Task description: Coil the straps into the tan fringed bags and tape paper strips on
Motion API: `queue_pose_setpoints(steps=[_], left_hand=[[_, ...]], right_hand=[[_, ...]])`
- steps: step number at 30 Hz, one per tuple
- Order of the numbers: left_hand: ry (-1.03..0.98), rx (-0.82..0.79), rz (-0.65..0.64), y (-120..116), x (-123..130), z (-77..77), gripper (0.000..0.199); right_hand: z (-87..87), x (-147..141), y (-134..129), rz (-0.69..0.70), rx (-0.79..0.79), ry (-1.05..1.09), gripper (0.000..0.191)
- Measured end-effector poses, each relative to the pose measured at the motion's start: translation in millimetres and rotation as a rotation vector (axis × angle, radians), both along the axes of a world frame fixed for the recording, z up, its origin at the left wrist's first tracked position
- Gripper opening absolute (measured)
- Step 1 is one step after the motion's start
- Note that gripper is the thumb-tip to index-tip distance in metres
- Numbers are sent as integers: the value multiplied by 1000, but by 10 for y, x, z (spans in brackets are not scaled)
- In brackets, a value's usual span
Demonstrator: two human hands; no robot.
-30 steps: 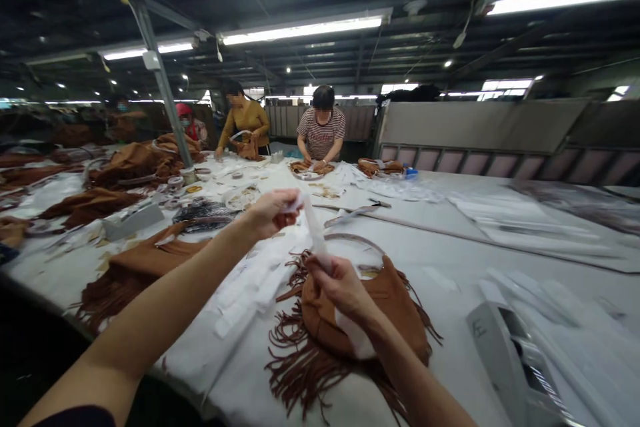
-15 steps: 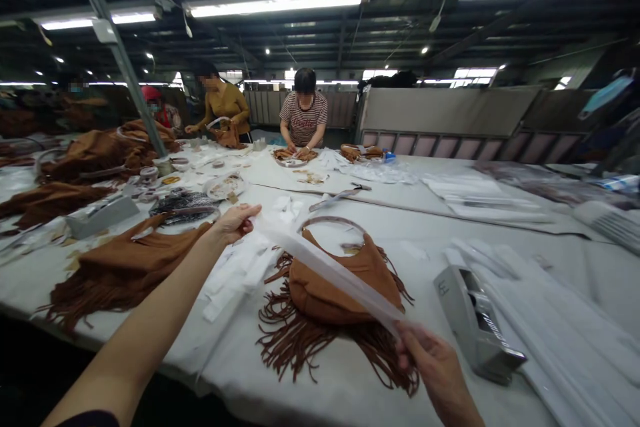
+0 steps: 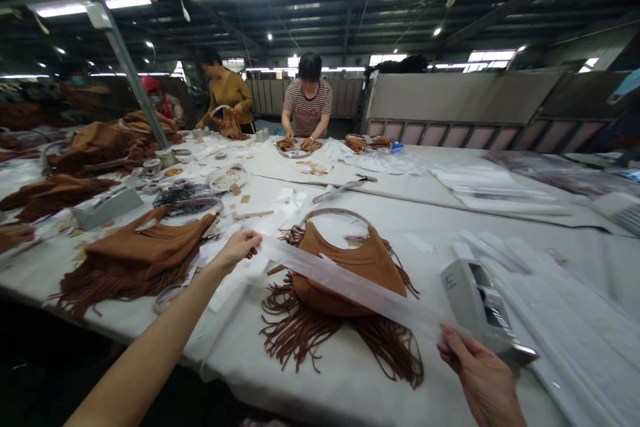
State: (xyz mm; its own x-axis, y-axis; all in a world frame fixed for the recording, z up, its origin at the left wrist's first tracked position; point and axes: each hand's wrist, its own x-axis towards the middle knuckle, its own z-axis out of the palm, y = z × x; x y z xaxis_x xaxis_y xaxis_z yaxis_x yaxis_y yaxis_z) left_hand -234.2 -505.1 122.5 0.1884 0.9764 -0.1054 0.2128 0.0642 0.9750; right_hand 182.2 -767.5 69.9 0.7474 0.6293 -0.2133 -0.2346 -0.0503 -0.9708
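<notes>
A long translucent white strip [image 3: 350, 287] is stretched between my two hands, slanting down to the right. My left hand [image 3: 243, 244] pinches its far end. My right hand [image 3: 475, 363] grips the near end between thumb and fingers, close to the grey tape dispenser [image 3: 480, 307]. Beneath the strip lies a brown fringed handbag [image 3: 345, 253], its handle arched away from me and its fringe spread towards the front edge. The strip hides part of the bag's body. Whether it touches the bag I cannot tell.
Another brown fringed bag [image 3: 145, 247] lies left of my forearm. Clear plastic sheets [image 3: 565, 300] cover the right side. Scissors-like tool [image 3: 345, 188] and a round dish [image 3: 227, 179] sit farther back. A co-worker in a striped shirt [image 3: 307, 107] handles a brown piece across the table.
My right hand has moved right and slightly down, and my left hand has dropped a little. The strip now spans a longer stretch and shows its flat side more.
</notes>
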Motion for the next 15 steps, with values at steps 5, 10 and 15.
queue_pose_setpoints(steps=[5, 10, 15], left_hand=[[72, 50, 112, 31, -49, -239, 30], [261, 69, 135, -59, -135, -508, 29], [284, -93, 41, -430, -382, -797, 34]], right_hand=[[-8, -138, -2, 70, -28, -73, 50], [-65, -109, 18, 66, -65, -70, 50], [-167, 1, -7, 187, -215, -144, 47]])
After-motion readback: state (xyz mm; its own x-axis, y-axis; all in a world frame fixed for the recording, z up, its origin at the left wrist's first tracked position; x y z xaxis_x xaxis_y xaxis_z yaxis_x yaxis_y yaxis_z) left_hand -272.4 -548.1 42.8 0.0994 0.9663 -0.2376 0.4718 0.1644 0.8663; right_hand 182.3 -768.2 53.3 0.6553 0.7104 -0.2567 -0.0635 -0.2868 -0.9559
